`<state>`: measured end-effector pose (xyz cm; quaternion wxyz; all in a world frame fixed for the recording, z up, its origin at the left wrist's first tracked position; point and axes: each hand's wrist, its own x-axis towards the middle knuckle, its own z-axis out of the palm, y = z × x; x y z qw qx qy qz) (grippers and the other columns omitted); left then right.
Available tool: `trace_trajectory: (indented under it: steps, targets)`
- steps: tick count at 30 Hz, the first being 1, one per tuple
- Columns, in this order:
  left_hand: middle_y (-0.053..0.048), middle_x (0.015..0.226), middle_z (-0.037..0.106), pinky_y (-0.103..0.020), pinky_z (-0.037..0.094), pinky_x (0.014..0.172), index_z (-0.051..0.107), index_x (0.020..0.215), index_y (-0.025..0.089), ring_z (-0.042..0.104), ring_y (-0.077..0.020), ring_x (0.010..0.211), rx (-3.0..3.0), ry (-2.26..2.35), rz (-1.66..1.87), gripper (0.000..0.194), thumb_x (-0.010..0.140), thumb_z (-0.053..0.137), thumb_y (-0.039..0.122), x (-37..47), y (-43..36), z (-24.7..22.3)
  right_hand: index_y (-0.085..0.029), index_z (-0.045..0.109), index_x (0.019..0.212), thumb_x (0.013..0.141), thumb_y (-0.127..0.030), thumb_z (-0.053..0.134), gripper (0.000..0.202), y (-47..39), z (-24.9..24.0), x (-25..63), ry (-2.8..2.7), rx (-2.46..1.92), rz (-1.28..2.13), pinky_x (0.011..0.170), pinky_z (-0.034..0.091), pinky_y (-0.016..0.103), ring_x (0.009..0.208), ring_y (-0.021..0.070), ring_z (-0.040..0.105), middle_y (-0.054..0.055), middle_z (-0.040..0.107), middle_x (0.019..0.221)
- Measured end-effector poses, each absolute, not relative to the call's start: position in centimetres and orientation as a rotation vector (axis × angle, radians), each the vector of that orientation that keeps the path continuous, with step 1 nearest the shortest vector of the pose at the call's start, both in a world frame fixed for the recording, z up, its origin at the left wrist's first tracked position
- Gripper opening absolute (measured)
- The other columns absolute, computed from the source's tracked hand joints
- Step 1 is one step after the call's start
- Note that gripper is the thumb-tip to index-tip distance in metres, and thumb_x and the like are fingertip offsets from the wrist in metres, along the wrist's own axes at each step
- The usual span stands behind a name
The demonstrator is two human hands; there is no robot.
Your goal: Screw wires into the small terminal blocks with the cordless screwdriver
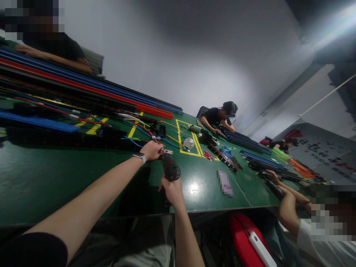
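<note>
My right hand (172,190) is wrapped round the grip of a dark power screwdriver (170,167), whose front end points away from me toward my left hand. My left hand (152,150), with a watch on its wrist, has its fingers pressed together at the tool's tip. What it pinches there is too small to make out. A small white piece with a red mark (168,151) shows just right of those fingers. The long black strip (66,142) ends close to my left hand. Red, blue and yellow wires (151,135) lie just beyond it.
Long blue and orange rails (111,91) run along the table's far left side. A white block (188,143), red-handled small parts (208,155) and a pale oval item (225,183) lie to the right. Other people sit around the green table (200,193); one works at the right with a dark part.
</note>
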<state>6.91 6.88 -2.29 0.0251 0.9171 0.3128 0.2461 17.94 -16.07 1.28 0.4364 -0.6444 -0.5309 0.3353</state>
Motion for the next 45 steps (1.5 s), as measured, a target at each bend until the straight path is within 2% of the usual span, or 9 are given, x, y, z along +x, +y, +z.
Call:
trace_trajectory:
  steps: [11,19,29,45]
  targets:
    - [-0.009,0.087,0.072,-0.037,0.042,0.084,0.064,0.100,0.020,0.066,-0.0242,0.089,2.852,0.965,0.765,0.025,0.084,0.053,0.036,6.95,6.91,-2.30,-0.019,0.059,0.060,0.076,-0.023,0.050,0.019,-16.06,0.93,18.10,-1.352,-1.587,0.816,0.054,0.041,0.023,0.058,0.0161,0.059,0.001,0.063,0.057]
    - [-0.009,0.089,0.072,-0.037,0.042,0.084,0.064,0.104,0.021,0.066,-0.0240,0.089,2.854,0.970,0.768,0.028,0.085,0.052,0.038,7.03,6.89,-2.29,-0.019,0.061,0.064,0.076,-0.023,0.051,0.016,-16.10,1.13,18.01,-1.334,-1.598,0.813,0.055,0.042,0.024,0.058,0.0164,0.059,0.001,0.063,0.058]
    - [-0.008,0.085,0.071,-0.037,0.043,0.081,0.065,0.093,0.021,0.066,-0.0246,0.083,2.863,0.962,0.815,0.022,0.084,0.052,0.036,7.08,6.74,-2.22,-0.019,0.060,0.061,0.075,-0.019,0.049,0.017,-16.18,1.13,18.07,-1.333,-1.588,0.833,0.057,0.043,0.023,0.060,0.0163,0.061,0.001,0.063,0.058]
    - [-0.009,0.087,0.072,-0.037,0.044,0.082,0.066,0.092,0.021,0.067,-0.0257,0.088,2.853,1.006,0.789,0.025,0.083,0.052,0.040,7.15,6.89,-2.41,-0.018,0.059,0.062,0.075,-0.019,0.049,0.016,-16.00,1.06,18.36,-1.368,-1.632,0.853,0.057,0.043,0.021,0.061,0.0150,0.060,0.001,0.063,0.059]
